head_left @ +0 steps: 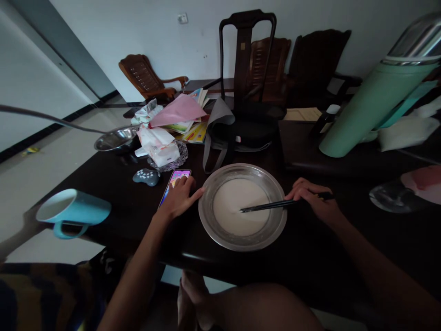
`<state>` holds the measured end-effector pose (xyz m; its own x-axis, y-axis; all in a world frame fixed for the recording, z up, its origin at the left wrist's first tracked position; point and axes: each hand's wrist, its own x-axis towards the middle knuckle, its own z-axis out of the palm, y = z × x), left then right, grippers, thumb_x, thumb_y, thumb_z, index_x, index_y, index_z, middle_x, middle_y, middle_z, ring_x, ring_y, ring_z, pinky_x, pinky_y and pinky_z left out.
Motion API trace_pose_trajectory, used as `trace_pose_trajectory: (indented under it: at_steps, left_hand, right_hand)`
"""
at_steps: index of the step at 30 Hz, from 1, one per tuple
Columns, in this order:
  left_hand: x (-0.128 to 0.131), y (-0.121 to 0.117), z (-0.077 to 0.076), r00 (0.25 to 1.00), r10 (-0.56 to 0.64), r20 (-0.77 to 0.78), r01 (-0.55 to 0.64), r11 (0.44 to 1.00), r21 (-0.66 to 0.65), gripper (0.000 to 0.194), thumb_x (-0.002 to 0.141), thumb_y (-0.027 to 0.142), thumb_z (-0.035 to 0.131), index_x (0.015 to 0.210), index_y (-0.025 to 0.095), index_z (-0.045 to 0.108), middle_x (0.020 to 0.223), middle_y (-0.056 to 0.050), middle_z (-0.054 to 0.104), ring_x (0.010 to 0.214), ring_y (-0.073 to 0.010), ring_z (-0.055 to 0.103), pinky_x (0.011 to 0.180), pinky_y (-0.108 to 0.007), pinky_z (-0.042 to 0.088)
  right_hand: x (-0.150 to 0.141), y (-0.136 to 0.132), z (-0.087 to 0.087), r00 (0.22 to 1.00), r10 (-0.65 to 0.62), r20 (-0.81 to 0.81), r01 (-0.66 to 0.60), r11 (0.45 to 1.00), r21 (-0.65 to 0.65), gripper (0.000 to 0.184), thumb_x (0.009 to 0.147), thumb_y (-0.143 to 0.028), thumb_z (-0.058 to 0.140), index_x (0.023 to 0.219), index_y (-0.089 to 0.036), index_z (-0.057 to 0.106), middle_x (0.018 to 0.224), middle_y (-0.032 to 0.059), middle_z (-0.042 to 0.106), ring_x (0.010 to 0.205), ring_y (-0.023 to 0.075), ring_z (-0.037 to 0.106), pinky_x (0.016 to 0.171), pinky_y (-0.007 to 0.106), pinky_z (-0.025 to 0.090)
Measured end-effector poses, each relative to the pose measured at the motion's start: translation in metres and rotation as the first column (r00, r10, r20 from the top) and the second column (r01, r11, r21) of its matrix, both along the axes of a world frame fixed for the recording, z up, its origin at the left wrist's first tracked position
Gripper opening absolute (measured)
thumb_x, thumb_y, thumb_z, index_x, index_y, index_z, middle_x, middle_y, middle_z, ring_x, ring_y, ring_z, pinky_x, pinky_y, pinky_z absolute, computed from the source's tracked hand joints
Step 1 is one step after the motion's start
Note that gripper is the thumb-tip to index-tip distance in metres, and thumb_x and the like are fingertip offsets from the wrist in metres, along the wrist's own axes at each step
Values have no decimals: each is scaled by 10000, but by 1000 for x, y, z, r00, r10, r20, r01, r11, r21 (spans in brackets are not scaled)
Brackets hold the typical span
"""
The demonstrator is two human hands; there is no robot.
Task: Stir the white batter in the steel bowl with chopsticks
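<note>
A metal bowl (208, 225) of whitish, batter-like liquid (237, 193) stands on the dark table in front of me. My right hand (312, 197) is closed around black chopsticks (272, 205) at the bowl's right rim, and their tips dip into the liquid. On the other side, my left hand (179, 195) has its fingers spread over a phone (179, 174) with a lit screen. Its thumb reaches to the bowl's left rim, seemingly touching it. The hand covers part of the phone.
To the left are a blue mug (89, 208), a grey game controller (146, 177), a glass dish (181, 156) with a tissue pack (161, 149), and another metal bowl (115, 140). Behind lies a black bag (251, 133). A green thermos (368, 110) stands right, near a glass jar (387, 193).
</note>
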<state>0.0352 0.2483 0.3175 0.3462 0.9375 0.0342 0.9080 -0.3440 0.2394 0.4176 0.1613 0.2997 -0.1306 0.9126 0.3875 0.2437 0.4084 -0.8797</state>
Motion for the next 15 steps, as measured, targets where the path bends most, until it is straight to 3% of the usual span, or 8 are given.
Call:
trace_pose_trajectory:
  at_steps: [7, 10, 15]
  left_hand:
    - [16, -20, 1, 995, 0, 104, -7, 998, 68, 339, 954, 480, 275, 825, 226, 458, 891, -83, 525, 904, -272, 517, 848, -463, 455]
    - [21, -27, 1, 988, 26, 153, -35, 998, 56, 325, 965, 433, 244, 782, 240, 431, 853, -72, 515, 873, -263, 527, 817, -441, 458]
    - [29, -39, 1, 962, 108, 251, -132, 988, 81, 291, 963, 391, 269, 739, 256, 396, 777, -47, 515, 734, -232, 531, 711, -383, 442]
  right_hand:
    - [-3, -1, 0, 999, 40, 37, -40, 999, 1, 252, 938, -270, 532, 737, -256, 684, 824, 21, 742, 815, 205, 610, 757, 356, 472]
    - [-3, -1, 0, 1000, -25, 19, 25, 1000, -3, 263, 942, -263, 524, 728, -256, 679, 822, 14, 731, 796, 191, 615, 757, 345, 471]
    - [-5, -2, 1, 999, 40, 28, -39, 999, -25, 260, 929, -290, 542, 717, -255, 686, 791, 21, 734, 797, 204, 623, 746, 351, 480]
